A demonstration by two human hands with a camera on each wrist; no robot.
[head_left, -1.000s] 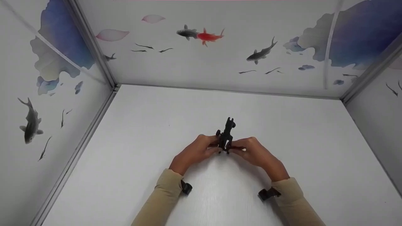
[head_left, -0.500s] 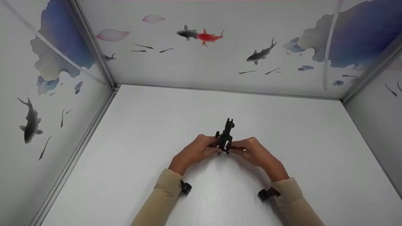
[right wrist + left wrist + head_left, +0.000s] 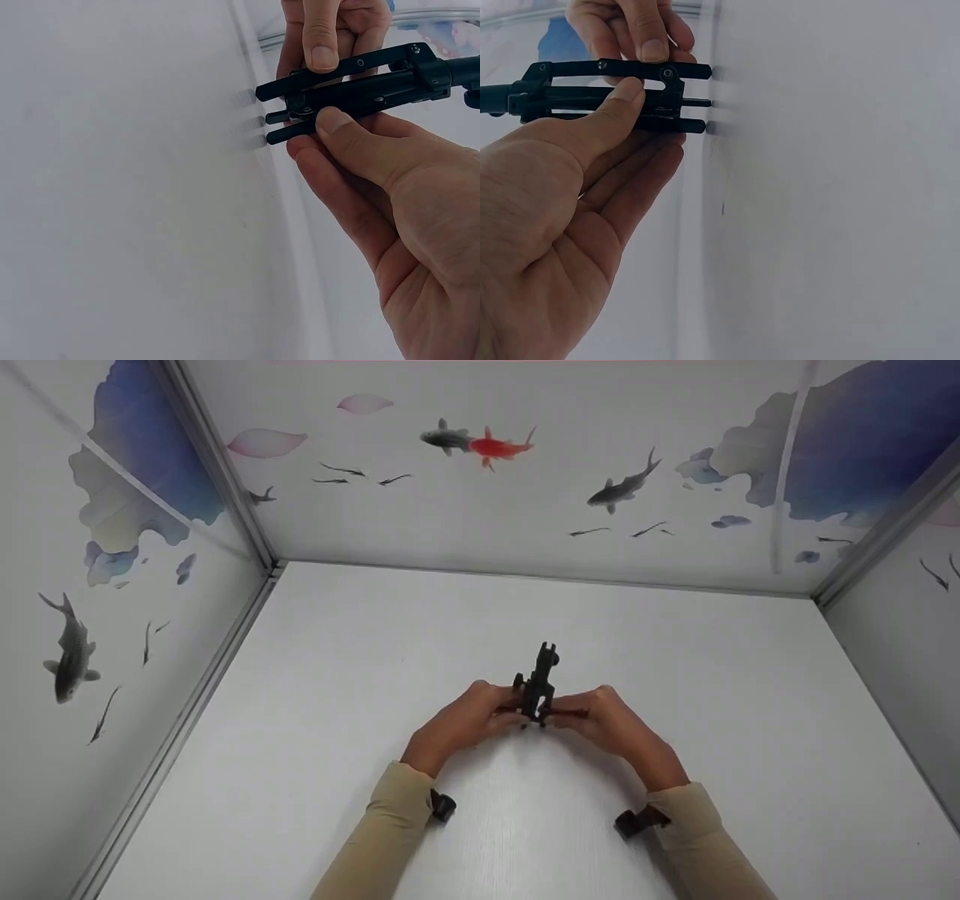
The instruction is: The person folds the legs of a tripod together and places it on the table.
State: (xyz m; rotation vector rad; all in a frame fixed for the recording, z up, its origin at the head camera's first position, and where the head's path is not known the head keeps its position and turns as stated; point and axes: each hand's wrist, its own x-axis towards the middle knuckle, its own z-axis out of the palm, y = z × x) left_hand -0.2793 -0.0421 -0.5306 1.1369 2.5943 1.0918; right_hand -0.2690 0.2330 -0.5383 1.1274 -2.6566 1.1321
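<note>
A small black tripod (image 3: 538, 684) stands roughly upright in mid-table, its head pointing up and its legs folded in close. My left hand (image 3: 474, 718) pinches its lower part from the left, thumb (image 3: 621, 97) on the near side. From the other side my right hand (image 3: 611, 726) pinches the legs, with its thumb (image 3: 349, 135) laid along them. Both wrist views show the leg ends meeting their faint reflections at the white tabletop (image 3: 825, 187); whether they touch it, I cannot tell. Part of the legs is hidden behind the fingers.
White panels printed with fish and blue shapes enclose the table at the back (image 3: 525, 517), left (image 3: 150, 675) and right (image 3: 900, 660). Metal strips run along the table's joints. A small black camera sits at the left wrist (image 3: 443, 808) and another at the right wrist (image 3: 634, 823).
The tripod and both hands stay in almost the same place. The right hand's fingers have drawn slightly closer together.
</note>
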